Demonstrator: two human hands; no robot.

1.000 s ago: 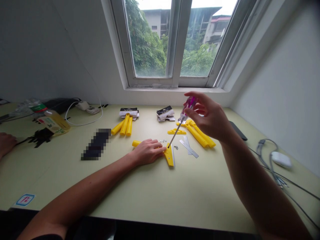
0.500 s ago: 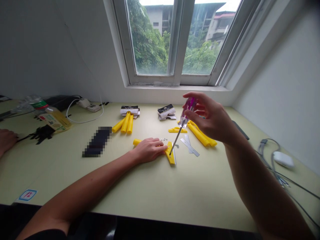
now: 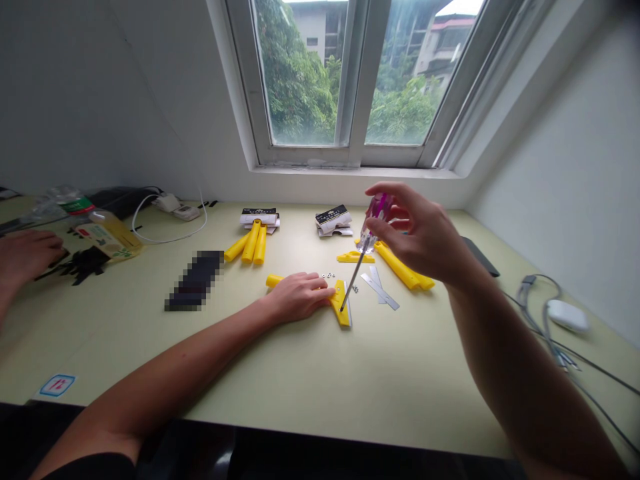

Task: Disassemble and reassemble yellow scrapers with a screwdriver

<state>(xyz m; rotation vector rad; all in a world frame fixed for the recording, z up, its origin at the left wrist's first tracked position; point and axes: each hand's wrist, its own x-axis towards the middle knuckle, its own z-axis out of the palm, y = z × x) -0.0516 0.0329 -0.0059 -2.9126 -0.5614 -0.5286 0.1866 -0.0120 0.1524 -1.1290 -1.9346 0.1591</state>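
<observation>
- Yellow plastic angled piece point(image 3: 341, 305): lying flat on the pale green counter point(image 3: 400, 380), near the person's midline, with a thin steel strip point(image 3: 349, 315) along its right edge.
- Left grip point(image 3: 297, 298): fingers together, pressed flat on the yellow piece, clamping it to the counter from the left.
- Right grip point(image 3: 417, 233): fingers closed around the clear purple handle of a steel-shafted screwdriver point(image 3: 377, 210), held above and to the right of the yellow piece. The shaft slants down, and its tip meets the yellow piece near the lower end.
- Just above the yellow piece: small silver nuts point(image 3: 327, 275) and, to the upper right, small silver screws point(image 3: 355, 289).
- Right of the yellow piece: two flat steel bars point(image 3: 379, 292), then long yellow plastic bars point(image 3: 400, 267), with a short yellow plastic bracket point(image 3: 355, 257) beyond.
- Farther beyond the yellow piece: a bundle of yellow plastic bars point(image 3: 251, 241) and two printed paper packets point(image 3: 259, 219) point(image 3: 333, 218).
- Well left of the yellow piece: a pixelated dark rectangular object point(image 3: 195, 280), a plastic bottle of yellow liquid point(image 3: 113, 233), and a second person's hand point(image 3: 30, 257) at the frame edge.
- Well right of the yellow piece: a white computer mouse point(image 3: 567, 315).
</observation>
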